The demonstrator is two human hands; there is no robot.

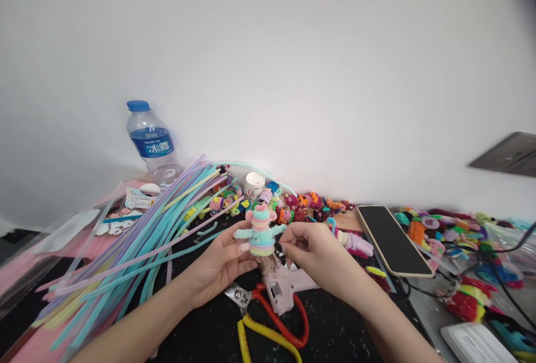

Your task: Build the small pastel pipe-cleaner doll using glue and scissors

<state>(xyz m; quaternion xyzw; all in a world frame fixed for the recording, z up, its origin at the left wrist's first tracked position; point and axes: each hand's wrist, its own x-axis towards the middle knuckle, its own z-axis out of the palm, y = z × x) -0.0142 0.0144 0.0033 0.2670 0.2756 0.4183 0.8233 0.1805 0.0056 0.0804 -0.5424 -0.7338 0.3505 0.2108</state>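
Note:
A small pipe-cleaner doll (262,232) in pastel pink, mint and yellow stands upright in front of me, its two arms stretched sideways. My left hand (226,257) is closed on the doll's left side, thumb against its lower body. On the other side, my right hand (312,246) is closed in a pinch beside the doll's other arm. A tiny dark bit shows at those fingertips, too small to name. Below the hands lie a pale pink glue gun (288,289) and shears (242,297) with red and yellow handles.
Loose pastel pipe cleaners (154,240) spread across the left side. Behind them stands a water bottle (151,142). Several colourful pipe-cleaner figures (293,202) line the wall near a white paper cup (254,184). At right are a phone (393,240), cables and a white device (475,343).

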